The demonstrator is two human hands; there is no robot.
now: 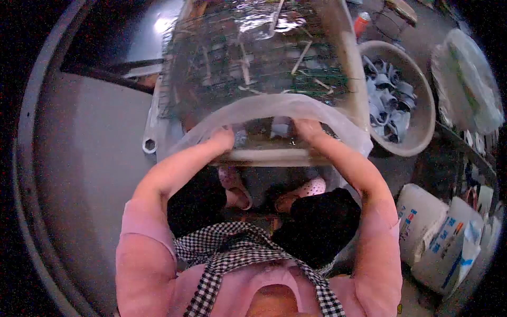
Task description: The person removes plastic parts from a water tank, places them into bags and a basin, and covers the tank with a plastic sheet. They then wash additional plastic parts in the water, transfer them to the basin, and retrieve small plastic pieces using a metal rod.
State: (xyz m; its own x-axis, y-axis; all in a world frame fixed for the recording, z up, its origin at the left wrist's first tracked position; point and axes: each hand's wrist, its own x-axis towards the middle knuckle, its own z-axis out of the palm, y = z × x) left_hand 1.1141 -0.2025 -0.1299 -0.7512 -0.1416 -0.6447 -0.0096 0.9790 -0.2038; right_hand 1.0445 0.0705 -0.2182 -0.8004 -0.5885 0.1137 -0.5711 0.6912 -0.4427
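Note:
A translucent white plastic sheet [253, 104] arches across the near end of a long pale tub [357, 79]. My left hand [224, 138] is closed at the sheet's near edge, above the tub's front rim. Farther right, my right hand [309, 129] also grips that edge, its fingertips partly hidden. Water and a few pale pieces show in the gap between my hands. Beyond the sheet, a dark green mesh [264, 66] spreads over the tub, with light strips lying across it.
A round basin [429, 105] of grey-white pieces stands right of the tub, near a red can [362, 24]. Plastic-wrapped goods [470, 79] sit farther right. White printed sacks or containers [422, 216] are at lower right. My pink clogs [311, 187] are below the tub's front rim.

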